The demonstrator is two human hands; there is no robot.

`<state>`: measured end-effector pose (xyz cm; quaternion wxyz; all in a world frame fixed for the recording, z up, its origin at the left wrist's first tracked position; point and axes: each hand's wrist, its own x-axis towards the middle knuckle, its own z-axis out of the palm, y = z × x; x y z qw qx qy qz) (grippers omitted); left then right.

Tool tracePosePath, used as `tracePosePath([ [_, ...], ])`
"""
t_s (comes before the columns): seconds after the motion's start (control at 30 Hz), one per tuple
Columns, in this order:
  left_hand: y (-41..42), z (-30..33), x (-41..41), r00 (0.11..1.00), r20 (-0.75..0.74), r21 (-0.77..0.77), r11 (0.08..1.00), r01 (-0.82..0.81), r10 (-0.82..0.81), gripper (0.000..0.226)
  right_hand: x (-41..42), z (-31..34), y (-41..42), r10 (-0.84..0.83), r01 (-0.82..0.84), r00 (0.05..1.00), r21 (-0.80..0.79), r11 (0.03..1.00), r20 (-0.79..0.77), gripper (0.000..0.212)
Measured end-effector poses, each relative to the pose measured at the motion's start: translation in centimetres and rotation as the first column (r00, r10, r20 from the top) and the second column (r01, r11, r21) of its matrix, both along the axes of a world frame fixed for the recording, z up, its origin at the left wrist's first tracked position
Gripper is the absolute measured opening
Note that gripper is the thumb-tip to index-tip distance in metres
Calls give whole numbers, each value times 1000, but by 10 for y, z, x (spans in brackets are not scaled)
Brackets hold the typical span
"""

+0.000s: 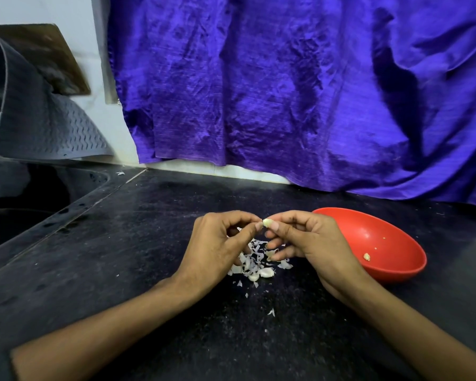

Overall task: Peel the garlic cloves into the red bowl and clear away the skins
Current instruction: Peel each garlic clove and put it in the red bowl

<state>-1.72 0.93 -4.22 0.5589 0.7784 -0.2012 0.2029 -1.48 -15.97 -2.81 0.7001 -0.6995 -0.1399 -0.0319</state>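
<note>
A pale garlic clove point(267, 222) is held above the dark counter between both hands. My right hand point(308, 243) pinches it between thumb and forefinger. My left hand point(217, 243) meets it from the left, thumb and fingertip curled onto its end. Below the hands lies a heap of white garlic skins and cloves point(254, 264), partly hidden by the fingers. The red bowl point(382, 243) stands just right of my right hand; one small peeled piece point(366, 256) and a few crumbs lie inside.
The black stone counter point(149, 257) carries scattered skin flakes point(271, 312) toward the front. A dark sink point(25, 204) lies at the left, with a grey mat point(39, 119) hanging above it. Purple cloth point(286, 92) hangs along the back wall.
</note>
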Motion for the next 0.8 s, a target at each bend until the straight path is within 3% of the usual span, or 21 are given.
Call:
tracePosePath([
  [0.43,1,-2,3,999,-33,3,999,-32,32,5,-3,7,0,-24,33,996,100,994,-83,25],
  [0.57,3,-1,6,996,-10,23,996,-86,87,17,-4,8,2,-16,25,996,103,994,-91,24],
  [0.8,3,-1,7,999,-15,30,999,-39,39,16,-5,6,2,-2,11,996,94,996,-88,25],
])
